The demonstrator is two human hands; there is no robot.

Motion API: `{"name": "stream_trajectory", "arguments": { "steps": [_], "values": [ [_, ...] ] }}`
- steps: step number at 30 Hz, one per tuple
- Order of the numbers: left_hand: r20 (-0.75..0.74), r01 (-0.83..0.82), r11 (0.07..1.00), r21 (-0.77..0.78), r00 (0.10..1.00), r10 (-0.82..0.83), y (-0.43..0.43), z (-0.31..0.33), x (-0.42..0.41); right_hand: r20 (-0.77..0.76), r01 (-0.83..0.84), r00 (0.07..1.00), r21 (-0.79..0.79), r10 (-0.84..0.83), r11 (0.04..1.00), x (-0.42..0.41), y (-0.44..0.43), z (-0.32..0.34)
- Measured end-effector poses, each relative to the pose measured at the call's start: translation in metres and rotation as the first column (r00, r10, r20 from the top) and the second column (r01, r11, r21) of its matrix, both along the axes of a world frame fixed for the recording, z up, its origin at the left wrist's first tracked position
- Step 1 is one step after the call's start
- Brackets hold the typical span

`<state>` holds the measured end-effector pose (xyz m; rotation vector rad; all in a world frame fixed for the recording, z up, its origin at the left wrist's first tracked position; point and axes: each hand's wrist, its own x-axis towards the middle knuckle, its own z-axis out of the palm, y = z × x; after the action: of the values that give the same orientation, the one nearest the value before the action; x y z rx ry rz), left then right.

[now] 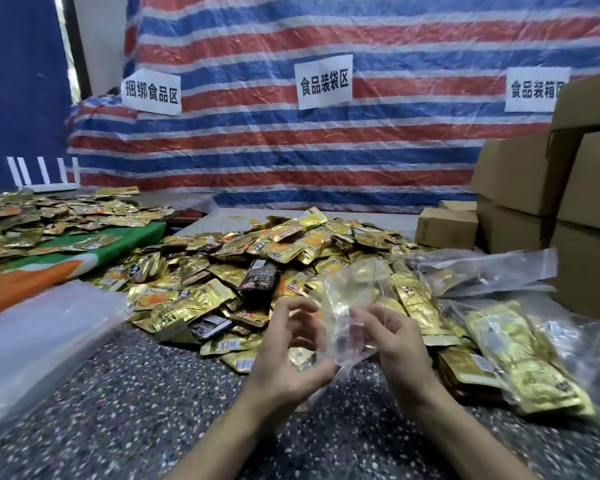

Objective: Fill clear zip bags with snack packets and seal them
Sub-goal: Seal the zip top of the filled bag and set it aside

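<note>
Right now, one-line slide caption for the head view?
Head view: left hand and right hand hold a clear zip bag before a heap of gold snack packets.

We list, at centre, one zip bag (343,306): thin clear plastic film, glossy, crinkled. Just beyond it, at twelve o'clock, we record the snack packets (257,265): gold foil-look wrap, shiny, a few black. At four o'clock, filled bags (520,358): clear glossy plastic over gold foil. At six o'clock we note the table (136,410): speckled stone-like top, smooth, dull sheen. At nine o'clock, a bag stack (39,334): milky translucent plastic, smooth. Far at twelve o'clock, the tarpaulin (326,150): woven striped plastic, faintly shiny, creased. On it, signs (324,81): white matt paper. At two o'clock, boxes (520,174): brown matt cardboard.
</note>
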<state>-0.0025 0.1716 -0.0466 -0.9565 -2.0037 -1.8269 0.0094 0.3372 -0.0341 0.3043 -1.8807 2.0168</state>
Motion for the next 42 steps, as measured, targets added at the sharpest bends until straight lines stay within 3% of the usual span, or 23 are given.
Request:
{"name": "stream_trajectory", "arguments": {
  "steps": [3,5,9,12,17,23,25,30,34,39,42],
  "values": [
    [0.223,0.223,0.975,-0.016,0.951,-0.214,-0.005,0.003,-0.001,0.0,0.01,1.0,0.057,-0.01,0.998,0.004,-0.001,0.001],
    [0.271,0.24,0.971,-0.01,0.935,-0.228,-0.003,0.003,-0.003,0.006,0.023,1.0,0.135,-0.024,0.991,0.006,-0.002,0.001],
    [0.213,0.095,0.995,-0.003,0.973,-0.092,0.0,0.0,-0.007,0.04,0.034,0.998,0.159,-0.041,0.987,0.008,-0.003,0.001],
    [0.329,0.0,0.985,0.171,0.942,-0.057,-0.002,-0.001,-0.012,0.058,0.057,0.997,0.01,-0.058,0.998,0.005,-0.001,0.001],
    [0.32,-0.196,0.912,0.359,0.944,0.077,-0.008,0.001,-0.016,0.078,0.175,0.982,-0.057,-0.17,0.983,0.002,0.003,0.0],
    [0.191,-0.349,0.83,0.435,0.937,0.294,-0.004,0.004,-0.012,0.076,0.028,0.997,-0.031,-0.025,0.999,0.003,0.0,-0.001],
    [0.121,-0.397,0.819,0.415,0.916,0.383,-0.003,0.005,-0.012,0.071,0.018,0.997,-0.062,-0.013,0.998,0.002,-0.001,-0.003],
    [-0.016,-0.432,0.855,0.288,0.89,0.456,-0.004,0.001,-0.015,0.044,-0.26,0.963,-0.096,0.265,0.961,0.006,0.005,0.006],
    [-0.05,-0.383,0.881,0.276,0.91,0.412,-0.004,0.0,-0.013,0.032,-0.199,0.978,-0.157,0.207,0.967,0.006,0.015,0.016],
    [-0.16,-0.353,0.93,0.103,0.917,0.366,-0.006,0.002,-0.013,0.035,-0.045,0.999,0.122,0.041,0.992,0.005,-0.001,0.022],
    [-0.118,-0.318,0.946,0.067,0.939,0.324,-0.008,0.005,-0.011,0.082,-0.021,0.997,0.155,0.008,0.988,-0.002,-0.008,0.022]
  ]
}}
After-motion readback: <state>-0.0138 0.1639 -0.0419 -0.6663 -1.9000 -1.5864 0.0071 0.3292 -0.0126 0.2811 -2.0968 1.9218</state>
